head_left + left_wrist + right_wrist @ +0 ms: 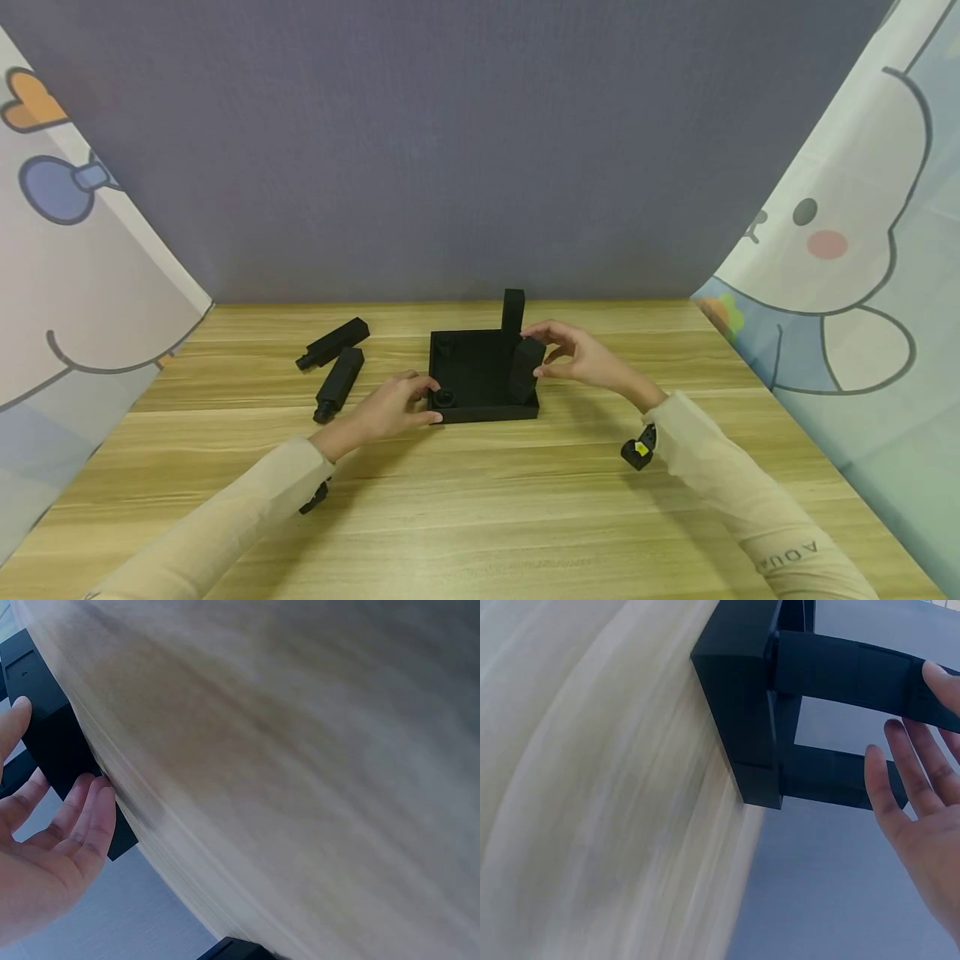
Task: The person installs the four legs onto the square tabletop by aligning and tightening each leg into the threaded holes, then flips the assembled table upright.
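Two hands on one black tray (pixel 480 363), which lies flat at the middle of the wood-grain table (pixel 480 508), low rim all round. Left hand (pixel 392 407) grips the tray's front left corner, thumb at the front edge, fingers bent against the left side—partly closed, with the tray between them; left wrist view shows the thumb on one face and fingertips on another. Right hand (pixel 581 357) pinches the front post (pixel 528 367), a black square bar standing at the tray's front right corner, top leaning slightly right; thumb on the near side, fingers towards the back. How deep its foot sits, cannot tell. Back post (pixel 513 310) stands upright at the back right corner, just beside the right hand's fingers. Round front socket (pixel 445 398) sits in the front left corner, next to the left hand; back socket (pixel 446 345) in the back left corner. Two more bars lie on the table left of the tray, near each other—upper loose post (pixel 337 342) and lower loose post (pixel 342 379), narrow ends pointing down-left. Both forearms in cream sleeves (pixel 255 492). Grey panel (pixel 450 150) behind, cartoon-print cloth (pixel 847 242) both sides.
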Tool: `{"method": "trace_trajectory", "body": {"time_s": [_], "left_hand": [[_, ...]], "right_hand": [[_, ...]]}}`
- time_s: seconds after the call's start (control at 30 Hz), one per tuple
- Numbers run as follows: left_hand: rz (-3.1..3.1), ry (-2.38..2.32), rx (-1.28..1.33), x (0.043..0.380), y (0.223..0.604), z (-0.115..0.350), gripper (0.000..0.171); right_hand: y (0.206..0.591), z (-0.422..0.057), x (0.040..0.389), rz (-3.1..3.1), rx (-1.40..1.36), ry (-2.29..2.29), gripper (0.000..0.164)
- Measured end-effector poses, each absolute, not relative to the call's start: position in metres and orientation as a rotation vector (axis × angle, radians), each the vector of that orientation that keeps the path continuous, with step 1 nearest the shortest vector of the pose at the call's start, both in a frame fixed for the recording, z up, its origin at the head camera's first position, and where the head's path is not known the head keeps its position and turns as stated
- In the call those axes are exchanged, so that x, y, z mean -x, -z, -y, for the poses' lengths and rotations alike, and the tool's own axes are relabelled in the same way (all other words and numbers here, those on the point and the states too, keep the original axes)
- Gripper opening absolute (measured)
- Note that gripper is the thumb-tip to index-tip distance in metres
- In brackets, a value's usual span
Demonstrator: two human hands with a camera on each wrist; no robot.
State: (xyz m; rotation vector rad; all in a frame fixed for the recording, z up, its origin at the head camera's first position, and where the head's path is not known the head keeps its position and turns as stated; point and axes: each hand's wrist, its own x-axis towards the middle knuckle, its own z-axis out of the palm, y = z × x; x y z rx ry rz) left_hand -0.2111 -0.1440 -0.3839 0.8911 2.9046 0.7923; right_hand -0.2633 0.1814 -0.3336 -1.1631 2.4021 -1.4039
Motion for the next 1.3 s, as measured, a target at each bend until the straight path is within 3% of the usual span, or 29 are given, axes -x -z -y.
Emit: {"method": "trace_trajectory", "body": {"time_s": [0.53, 0.93, 1.3], "left_hand": [[-2.908, -0.789, -0.875, 0.211, 0.383, 0.143, 0.041], [-2.913, -0.775, -0.874, 0.211, 0.384, 0.143, 0.042], [-2.908, -0.784, -0.858, 0.210, 0.384, 0.143, 0.042]], "right_hand": [[0.316, -0.166, 0.233, -2.583, 1.068, 1.457, 0.045], [0.337, -0.180, 0.261, -2.449, 1.212, 1.386, 0.053], [0.339, -0.178, 0.256, -2.510, 1.098, 1.431, 0.048]]}}
